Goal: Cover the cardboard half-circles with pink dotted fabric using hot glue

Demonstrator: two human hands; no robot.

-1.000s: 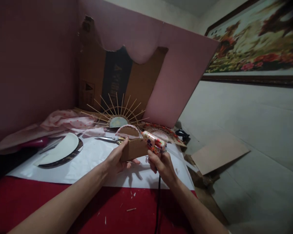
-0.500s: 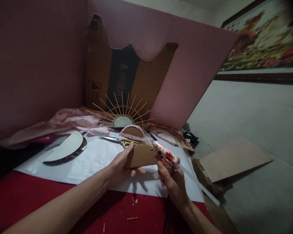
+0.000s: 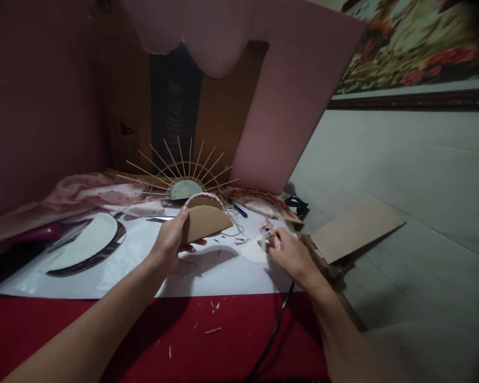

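My left hand (image 3: 171, 234) grips a half-round piece of brown cardboard (image 3: 207, 223) by its left end, raised above the white sheet. In my right hand (image 3: 290, 254) is a flower-patterned hot glue gun (image 3: 268, 232), low over the right part of the sheet. A cream half-round piece (image 3: 252, 250) lies just beside and partly under it. Behind the cardboard sits another half-round piece with a pink fabric edge (image 3: 206, 199). The scissors (image 3: 159, 218) are mostly covered by my left hand and the cardboard.
A half-round frame of radiating sticks (image 3: 187, 189) stands at the back. Right of it lies a red-trimmed fan (image 3: 259, 205). Spotted pink cloth (image 3: 91, 191) and a white crescent piece (image 3: 88, 242) are on the left. A black cord (image 3: 274, 330) crosses the red cloth (image 3: 191, 346).
My right hand has taken the glue gun away from the cardboard, down to the right. My left hand still holds the cardboard, now further left and higher. The view has shifted right.
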